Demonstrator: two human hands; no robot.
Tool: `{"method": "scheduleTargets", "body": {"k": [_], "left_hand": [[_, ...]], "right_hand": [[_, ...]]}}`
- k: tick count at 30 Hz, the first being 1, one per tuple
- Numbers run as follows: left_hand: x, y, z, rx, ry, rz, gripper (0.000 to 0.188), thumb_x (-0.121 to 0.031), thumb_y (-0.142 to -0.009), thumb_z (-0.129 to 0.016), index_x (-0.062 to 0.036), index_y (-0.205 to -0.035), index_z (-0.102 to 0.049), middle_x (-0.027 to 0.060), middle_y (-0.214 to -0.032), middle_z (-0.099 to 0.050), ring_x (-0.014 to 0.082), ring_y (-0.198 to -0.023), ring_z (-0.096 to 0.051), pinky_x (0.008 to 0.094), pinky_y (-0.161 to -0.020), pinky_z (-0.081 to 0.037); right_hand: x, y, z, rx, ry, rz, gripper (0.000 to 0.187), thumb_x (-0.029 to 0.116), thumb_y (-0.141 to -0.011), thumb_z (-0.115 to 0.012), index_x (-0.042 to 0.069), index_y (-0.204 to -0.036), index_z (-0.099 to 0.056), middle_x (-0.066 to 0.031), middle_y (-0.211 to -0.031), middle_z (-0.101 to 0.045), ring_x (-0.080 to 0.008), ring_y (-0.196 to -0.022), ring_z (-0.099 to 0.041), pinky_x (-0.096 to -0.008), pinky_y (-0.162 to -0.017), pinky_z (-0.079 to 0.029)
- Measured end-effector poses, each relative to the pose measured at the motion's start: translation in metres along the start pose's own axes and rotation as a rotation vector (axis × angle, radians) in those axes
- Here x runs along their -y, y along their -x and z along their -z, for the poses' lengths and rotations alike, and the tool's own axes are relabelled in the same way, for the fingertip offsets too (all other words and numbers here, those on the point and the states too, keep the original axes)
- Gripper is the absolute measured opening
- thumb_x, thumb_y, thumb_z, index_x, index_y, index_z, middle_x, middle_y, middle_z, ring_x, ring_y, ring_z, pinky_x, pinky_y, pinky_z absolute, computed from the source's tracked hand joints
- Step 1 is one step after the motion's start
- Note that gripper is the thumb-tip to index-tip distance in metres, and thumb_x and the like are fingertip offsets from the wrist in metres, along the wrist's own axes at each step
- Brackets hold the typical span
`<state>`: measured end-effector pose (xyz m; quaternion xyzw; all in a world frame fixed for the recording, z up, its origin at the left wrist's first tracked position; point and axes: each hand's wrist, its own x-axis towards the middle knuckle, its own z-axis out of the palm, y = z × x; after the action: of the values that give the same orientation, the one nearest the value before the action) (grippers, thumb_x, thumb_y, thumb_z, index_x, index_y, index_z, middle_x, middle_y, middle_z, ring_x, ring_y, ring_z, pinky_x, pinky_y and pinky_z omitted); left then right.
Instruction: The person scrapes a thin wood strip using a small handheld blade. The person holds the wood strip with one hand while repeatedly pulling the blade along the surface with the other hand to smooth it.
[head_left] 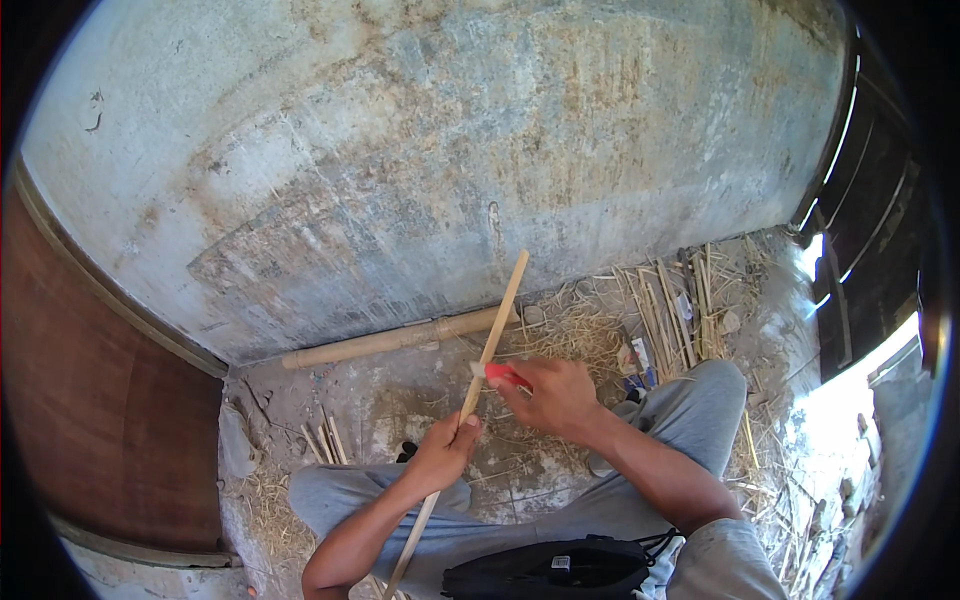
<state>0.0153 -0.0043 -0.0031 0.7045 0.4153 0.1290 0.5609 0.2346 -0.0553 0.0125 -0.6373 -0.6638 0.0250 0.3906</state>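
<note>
A long, pale bamboo strip (503,305) slants up from my lap toward the wall. Around its middle, above my knee, the fingers of my left hand (446,452) are closed. My right hand (556,396) grips a red-handled knife (505,374) just above the left hand. The knife's short, pale blade lies against or across the strip; its exact contact is too small to make out. The strip's lower end runs down past my left forearm to the bottom of the view.
A thick bamboo pole (390,340) lies along the foot of the stained wall (450,170). Shavings (585,340) and split sticks (665,310) cover the floor at right. More sticks (325,440) lie by my left knee. A black bag (550,570) rests in my lap; a brown panel (110,400) stands at left.
</note>
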Motion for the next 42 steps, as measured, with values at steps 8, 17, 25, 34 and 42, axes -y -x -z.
{"method": "scheduleTargets", "body": {"k": [8,17,25,34,42], "left_hand": [[-0.003,0.001,-0.004,-0.02,-0.049,0.01,0.039,-0.033,-0.11,-0.044,-0.004,-0.084,-0.05,0.0015,-0.062,-0.05,0.0124,-0.056,-0.049,0.0332,-0.053,-0.04],[0.004,0.017,-0.011,0.052,-0.145,0.001,0.037,-0.033,-0.108,-0.046,-0.0016,-0.089,-0.051,0.0066,-0.063,-0.05,0.0166,-0.059,-0.049,0.0384,-0.056,-0.04],[0.001,0.015,-0.01,0.094,-0.165,0.012,0.037,-0.033,-0.108,-0.047,-0.0006,-0.09,-0.051,0.0105,-0.065,-0.048,0.0203,-0.06,-0.047,0.0411,-0.057,-0.039],[0.003,0.008,-0.005,0.074,-0.165,-0.008,0.036,-0.033,-0.108,-0.045,0.0005,-0.097,-0.052,0.0136,-0.066,-0.05,0.0252,-0.06,-0.049,0.0428,-0.059,-0.04],[-0.014,0.017,-0.006,-0.017,-0.305,-0.048,0.033,-0.031,-0.109,-0.046,-0.0008,-0.097,-0.053,0.0097,-0.071,-0.051,0.0195,-0.066,-0.051,0.0386,-0.063,-0.043]], "right_hand": [[-0.013,-0.008,-0.002,-0.014,0.032,-0.06,0.025,0.035,-0.09,-0.073,0.009,-0.09,-0.074,-0.0106,-0.072,-0.07,-0.0312,-0.062,-0.069,-0.0433,-0.053,-0.054],[-0.052,-0.031,0.019,-0.171,0.065,-0.335,0.031,0.038,-0.091,-0.071,0.009,-0.097,-0.078,-0.0174,-0.065,-0.066,-0.0382,-0.061,-0.067,-0.0463,-0.057,-0.054],[-0.067,-0.036,0.023,-0.199,0.116,-0.484,0.039,0.043,-0.094,-0.064,0.007,-0.095,-0.078,-0.0232,-0.072,-0.069,-0.0449,-0.072,-0.069,-0.0528,-0.069,-0.056],[-0.069,-0.04,0.024,-0.246,-0.03,-0.56,0.038,0.042,-0.096,-0.062,0.006,-0.099,-0.077,-0.0222,-0.068,-0.065,-0.0419,-0.066,-0.067,-0.0495,-0.064,-0.054],[-0.037,-0.025,0.025,-0.061,-0.12,-0.328,0.035,0.039,-0.095,-0.065,0.006,-0.087,-0.071,-0.0175,-0.061,-0.061,-0.0399,-0.058,-0.064,-0.0468,-0.058,-0.051]]}}
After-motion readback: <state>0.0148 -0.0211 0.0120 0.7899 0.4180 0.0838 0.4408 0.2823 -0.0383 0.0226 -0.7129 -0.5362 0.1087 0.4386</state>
